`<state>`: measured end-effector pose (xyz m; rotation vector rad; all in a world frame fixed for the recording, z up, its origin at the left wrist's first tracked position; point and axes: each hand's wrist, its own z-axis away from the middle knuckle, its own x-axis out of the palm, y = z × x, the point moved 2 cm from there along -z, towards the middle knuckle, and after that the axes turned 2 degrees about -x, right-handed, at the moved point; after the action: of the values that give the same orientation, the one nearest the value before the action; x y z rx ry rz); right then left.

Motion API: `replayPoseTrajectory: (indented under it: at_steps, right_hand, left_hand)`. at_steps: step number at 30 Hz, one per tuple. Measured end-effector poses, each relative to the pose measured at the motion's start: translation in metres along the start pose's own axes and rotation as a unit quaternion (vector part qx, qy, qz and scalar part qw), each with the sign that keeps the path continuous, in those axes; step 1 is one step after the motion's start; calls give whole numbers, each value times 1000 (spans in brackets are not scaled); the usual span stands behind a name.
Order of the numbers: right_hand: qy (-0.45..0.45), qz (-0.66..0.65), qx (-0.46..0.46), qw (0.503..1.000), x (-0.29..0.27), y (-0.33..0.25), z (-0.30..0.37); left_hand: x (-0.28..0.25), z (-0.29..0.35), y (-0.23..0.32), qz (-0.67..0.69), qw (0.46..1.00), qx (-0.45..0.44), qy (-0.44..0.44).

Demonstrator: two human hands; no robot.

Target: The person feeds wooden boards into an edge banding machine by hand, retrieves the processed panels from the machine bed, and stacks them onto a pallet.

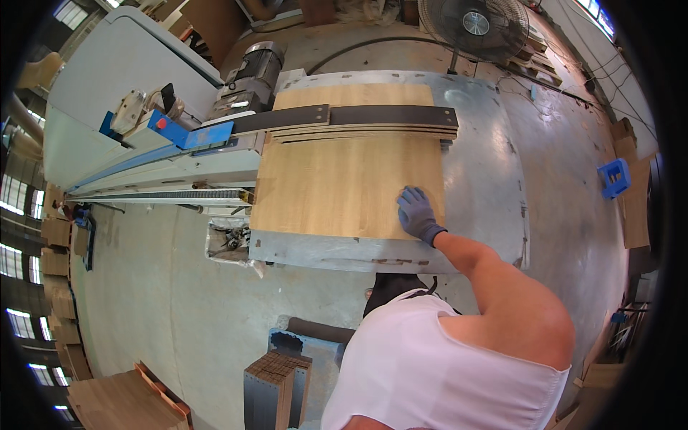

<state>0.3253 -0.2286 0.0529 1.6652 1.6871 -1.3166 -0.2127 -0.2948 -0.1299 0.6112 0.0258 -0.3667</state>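
My right hand [418, 216], in a grey-blue work glove, lies on the right part of a light wood-grain board [330, 190]. Its fingers are stretched out over the surface and grip nothing. The board rests on a metal table [473, 172]. Across the board's far part lie several long, narrow strips [390, 117] in a stack, dark on top with pale edges, reaching left to the machine. My left arm and hand are out of the picture.
A large grey machine [132, 79] with blue parts and a motor [256, 75] stands at the left. Beyond the table is a floor fan [474, 25]. A blue stool [614, 178] stands far right. Behind me, a bundle of cut strips [276, 387] sits on a blue stand [326, 358].
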Motion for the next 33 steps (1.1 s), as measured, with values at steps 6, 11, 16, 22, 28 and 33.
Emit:
replayPoseTrajectory:
  at_steps: [6,11,16,22,28,33]
  right_hand:
    - [-2,3,-2,1000,-1,-2,-1]
    - [-3,-3,-2,1000,-2,-2,-2]
    - [4,3,-10,1000,-1,-1,0]
    - [10,9,-9,1000,-4,-3,0]
    - [-24,8,16,1000,17,3,-20]
    - [71,-31,-25,997,20,-3,-133]
  left_hand:
    - [2,6,-3,18,1000,-1,7]
    - [4,14,-4,34,999,-3,12]
    - [6,17,-2,51,999,-7,16]
    - [10,21,1,76,997,-12,23]
    - [18,32,11,132,990,-23,45]
    - [22,55,33,217,970,-55,99]
